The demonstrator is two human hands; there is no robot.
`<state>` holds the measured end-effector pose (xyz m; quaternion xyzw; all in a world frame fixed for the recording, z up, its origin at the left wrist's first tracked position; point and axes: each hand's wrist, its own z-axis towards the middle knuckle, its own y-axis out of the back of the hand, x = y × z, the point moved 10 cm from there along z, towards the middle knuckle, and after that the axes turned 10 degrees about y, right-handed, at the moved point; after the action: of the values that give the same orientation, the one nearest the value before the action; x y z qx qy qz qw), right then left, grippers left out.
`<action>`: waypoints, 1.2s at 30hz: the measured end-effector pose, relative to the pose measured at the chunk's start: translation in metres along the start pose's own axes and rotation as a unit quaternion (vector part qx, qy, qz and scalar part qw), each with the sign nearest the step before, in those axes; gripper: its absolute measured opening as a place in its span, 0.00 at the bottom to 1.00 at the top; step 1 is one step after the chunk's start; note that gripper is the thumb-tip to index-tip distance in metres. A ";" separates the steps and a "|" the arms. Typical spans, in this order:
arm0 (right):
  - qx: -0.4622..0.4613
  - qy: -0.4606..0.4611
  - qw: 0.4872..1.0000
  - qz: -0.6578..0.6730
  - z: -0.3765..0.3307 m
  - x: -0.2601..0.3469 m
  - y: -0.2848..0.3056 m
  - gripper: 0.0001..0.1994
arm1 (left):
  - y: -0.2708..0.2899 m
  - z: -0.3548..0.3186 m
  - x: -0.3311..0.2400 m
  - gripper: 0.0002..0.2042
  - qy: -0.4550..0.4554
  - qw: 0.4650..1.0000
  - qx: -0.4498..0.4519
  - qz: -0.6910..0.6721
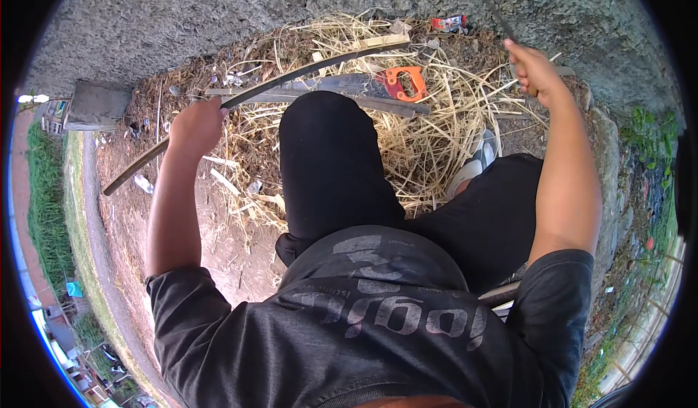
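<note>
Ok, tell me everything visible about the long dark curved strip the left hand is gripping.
The long dark curved strip looks like a split length of bamboo or wood, thin, brown-grey, with a paler end at the upper right. It runs diagonally from lower left, near the bare dirt, up over the raised black-trousered knee toward the pile of dry straw. The left hand is closed around it about a third of the way from its lower end. It passes above an orange-handled handsaw lying on the straw; contact cannot be told.

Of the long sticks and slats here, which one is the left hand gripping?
The long dark curved strip, held by the left hand and lifted above the knee; the other slats lie on the straw.
</note>
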<state>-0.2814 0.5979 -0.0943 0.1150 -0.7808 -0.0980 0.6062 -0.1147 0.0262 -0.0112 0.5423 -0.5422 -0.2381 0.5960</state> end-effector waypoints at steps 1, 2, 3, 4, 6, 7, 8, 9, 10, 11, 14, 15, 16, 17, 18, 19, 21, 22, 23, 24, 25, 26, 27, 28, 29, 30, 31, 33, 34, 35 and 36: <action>0.064 0.008 0.996 -0.066 -0.007 0.009 -0.022 0.25 | 0.005 0.003 -0.011 0.15 -0.005 1.000 0.001 0.001; 0.097 0.024 0.988 -0.121 -0.009 0.016 -0.041 0.24 | 0.010 0.005 -0.023 0.16 -0.007 1.000 0.007 -0.004; 0.135 0.043 0.975 -0.174 -0.009 0.023 -0.065 0.22 | 0.012 0.005 -0.026 0.17 -0.002 1.000 0.014 -0.006; 0.183 0.054 0.965 -0.180 -0.009 0.027 -0.089 0.22 | 0.011 0.009 -0.030 0.17 -0.004 1.000 0.016 -0.006; 0.217 0.090 0.947 -0.222 0.000 0.028 -0.134 0.21 | 0.014 0.015 -0.035 0.19 -0.004 1.000 -0.003 -0.013; 0.199 0.115 0.938 -0.258 0.008 0.025 -0.154 0.21 | 0.017 0.019 -0.035 0.19 -0.007 1.000 -0.002 -0.010; 0.191 0.143 0.931 -0.275 0.012 0.021 -0.174 0.21 | 0.017 0.026 -0.032 0.19 0.007 1.000 0.019 -0.007; 0.186 0.173 0.923 -0.290 0.015 0.020 -0.197 0.21 | 0.014 0.031 -0.024 0.19 0.025 0.999 0.040 -0.001; 0.171 0.153 0.942 -0.244 0.010 0.017 -0.221 0.22 | 0.018 0.031 -0.012 0.19 -0.005 1.000 -0.006 0.003; 0.153 0.131 0.959 -0.199 0.000 0.009 -0.242 0.24 | 0.019 0.029 -0.005 0.19 -0.006 1.000 -0.004 0.004; 0.154 0.199 0.950 -0.187 -0.022 -0.005 -0.295 0.20 | 0.027 0.024 0.014 0.18 0.017 0.999 -0.013 0.039; 0.187 0.181 0.947 -0.188 -0.030 -0.009 -0.307 0.18 | 0.025 0.024 0.015 0.17 0.005 0.998 -0.033 0.045; 0.159 0.220 0.939 -0.209 -0.025 -0.025 -0.315 0.18 | 0.029 0.025 0.009 0.17 -0.014 0.997 -0.055 0.051; 0.165 0.216 0.940 -0.205 -0.023 -0.035 -0.321 0.18 | 0.027 0.025 0.006 0.17 -0.014 0.997 -0.047 0.055; 0.180 0.189 0.942 -0.212 -0.020 -0.051 -0.324 0.17 | 0.023 0.025 0.001 0.16 -0.005 0.998 -0.029 0.049; 0.195 0.162 0.943 -0.218 -0.019 -0.066 -0.326 0.16 | 0.018 0.025 0.000 0.16 0.004 0.999 -0.011 0.043; 0.143 0.106 0.959 -0.222 -0.001 -0.110 -0.305 0.18 | 0.015 0.028 -0.001 0.16 -0.005 0.999 -0.013 0.032; 0.108 0.088 0.962 -0.235 0.009 -0.136 -0.291 0.19 | 0.015 0.029 -0.002 0.16 -0.012 1.000 -0.019 0.019; 0.095 0.038 0.964 -0.246 0.016 -0.159 -0.274 0.19 | 0.012 0.029 0.000 0.16 -0.012 1.000 -0.017 0.021; 0.083 -0.010 0.963 -0.255 0.022 -0.176 -0.261 0.20 | 0.008 0.029 0.004 0.16 -0.002 1.000 -0.001 0.026; 0.079 -0.015 0.962 -0.260 0.024 -0.178 -0.248 0.20 | -0.002 0.033 0.003 0.16 -0.001 1.000 0.016 0.022; 0.071 -0.016 0.963 -0.259 0.024 -0.172 -0.238 0.20 | -0.004 0.034 0.003 0.16 -0.003 1.000 0.019 0.022; 0.062 -0.016 0.964 -0.258 0.023 -0.170 -0.231 0.20 | -0.007 0.035 0.005 0.16 -0.001 0.999 0.030 0.014; 0.030 0.019 0.964 -0.263 0.018 -0.161 -0.232 0.18 | -0.009 0.037 0.004 0.17 -0.001 0.999 0.040 0.004; 0.031 0.017 0.964 -0.264 0.013 -0.162 -0.241 0.18 | -0.010 0.038 0.005 0.17 -0.002 0.999 0.042 0.005; 0.039 0.058 0.973 -0.218 0.008 -0.156 -0.257 0.17 | -0.014 0.039 0.006 0.17 -0.002 0.998 0.062 -0.024; 0.050 0.100 0.979 -0.169 0.003 -0.146 -0.274 0.16 | -0.016 0.038 0.009 0.18 0.003 0.995 0.081 -0.051; 0.112 0.106 0.973 -0.174 -0.009 -0.120 -0.302 0.16 | -0.022 0.038 0.015 0.18 0.012 0.993 0.100 -0.062; 0.168 0.113 0.963 -0.179 -0.013 -0.112 -0.313 0.16 | -0.025 0.039 0.014 0.19 0.017 0.990 0.115 -0.076; 0.167 0.111 0.963 -0.180 -0.011 -0.112 -0.312 0.16 | -0.027 0.040 0.013 0.19 0.015 0.990 0.116 -0.076; 0.182 0.105 0.959 -0.192 -0.009 -0.115 -0.315 0.15 | -0.026 0.040 0.010 0.18 0.010 0.992 0.105 -0.070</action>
<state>-0.2261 0.3316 -0.2900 0.3805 -0.6806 -0.0560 0.6237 -0.1399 -0.0062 -0.0378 0.6408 -0.5189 -0.2151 0.5233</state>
